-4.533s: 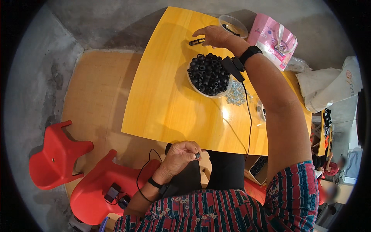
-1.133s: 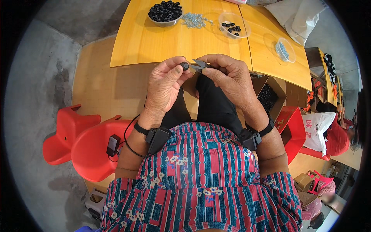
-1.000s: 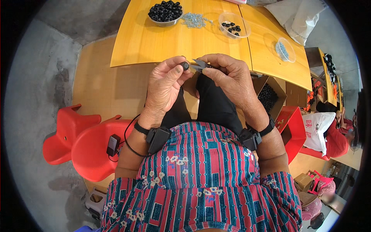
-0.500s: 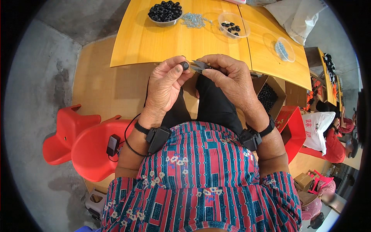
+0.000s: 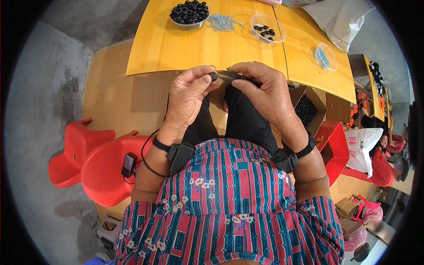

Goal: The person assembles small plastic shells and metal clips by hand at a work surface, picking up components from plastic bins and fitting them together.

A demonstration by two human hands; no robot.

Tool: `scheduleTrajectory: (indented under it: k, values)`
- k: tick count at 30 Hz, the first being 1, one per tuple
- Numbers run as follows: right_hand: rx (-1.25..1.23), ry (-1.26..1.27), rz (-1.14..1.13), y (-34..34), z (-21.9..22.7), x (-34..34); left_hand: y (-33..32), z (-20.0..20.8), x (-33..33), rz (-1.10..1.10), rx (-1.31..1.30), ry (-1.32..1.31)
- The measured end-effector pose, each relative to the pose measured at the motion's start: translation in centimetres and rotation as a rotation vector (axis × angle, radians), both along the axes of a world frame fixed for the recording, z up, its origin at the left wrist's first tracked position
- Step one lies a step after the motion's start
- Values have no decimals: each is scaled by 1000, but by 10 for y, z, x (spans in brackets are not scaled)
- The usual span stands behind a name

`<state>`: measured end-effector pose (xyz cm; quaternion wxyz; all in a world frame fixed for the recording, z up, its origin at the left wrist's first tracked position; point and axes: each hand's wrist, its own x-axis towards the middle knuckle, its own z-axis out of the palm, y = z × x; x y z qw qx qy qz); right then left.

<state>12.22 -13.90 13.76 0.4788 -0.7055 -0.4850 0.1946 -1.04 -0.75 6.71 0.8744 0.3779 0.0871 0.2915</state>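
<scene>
Between the thumb and fingertips of my left hand (image 5: 187, 97) is a small round black part (image 5: 214, 76). My right hand (image 5: 269, 90) is closed around a pair of small dark snips (image 5: 229, 75), thumb on one side and fingers on the other. The blades point left and their tips are at the edge of the black part; whether they touch it I cannot tell. Both hands are held over my lap, just in front of the table edge.
On the yellow table (image 5: 221, 55) stand a bowl of black parts (image 5: 190, 27), a pile of small clear pieces (image 5: 222, 23), a clear bowl with several black parts (image 5: 279, 37) and a tub of bluish pieces (image 5: 323, 57). A carton (image 5: 321, 104) is below right; red chairs (image 5: 104, 174) stand left.
The snips' blades, spread apart before, have come closer together. The black part in my left hand has shifted slightly to the right. The rest looks the same.
</scene>
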Motion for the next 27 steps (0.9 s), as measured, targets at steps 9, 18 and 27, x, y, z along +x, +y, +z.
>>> scheduleTrajectory:
  k: [9,18,27]
  values:
    - [26,421,59,7,-8,1,1,-2,1,-131,-287,-147]
    - [143,503,-51,5,-7,3,-5,-2,8,-80,-218,-149]
    - [30,364,-30,0,-6,-5,-5,1,5,-97,-227,-186]
